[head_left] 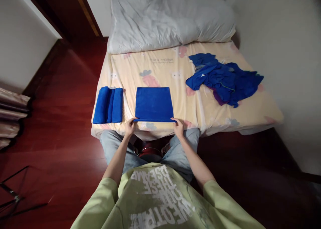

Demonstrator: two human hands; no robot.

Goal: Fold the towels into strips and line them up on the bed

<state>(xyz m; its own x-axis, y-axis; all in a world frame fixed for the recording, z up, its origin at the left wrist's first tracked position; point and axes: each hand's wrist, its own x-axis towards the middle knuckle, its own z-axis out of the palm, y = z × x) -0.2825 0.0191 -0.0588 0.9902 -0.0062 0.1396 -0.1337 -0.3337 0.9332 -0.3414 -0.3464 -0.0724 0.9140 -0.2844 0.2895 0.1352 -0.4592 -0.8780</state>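
Observation:
A blue cloth (153, 103) lies flat on the bed in front of me, with a narrow fold along its near edge. At the left end of that fold, my left hand (130, 126) pinches the corner. My right hand (178, 126) grips the opposite end in the same way. To the left are folded or rolled blue cloths (107, 105) lying side by side. A crumpled heap of blue cloths (223, 76) rests on the right part of the bed, with a bit of purple showing under it.
The bed sheet (125, 68) is pale yellow with carrot prints. A bunched grey quilt (170, 18) fills the far end. A wall (281, 48) stands on the right. Black stand legs (16, 199) are on the red floor (62, 128), and a curtain (12, 115) hangs at the left.

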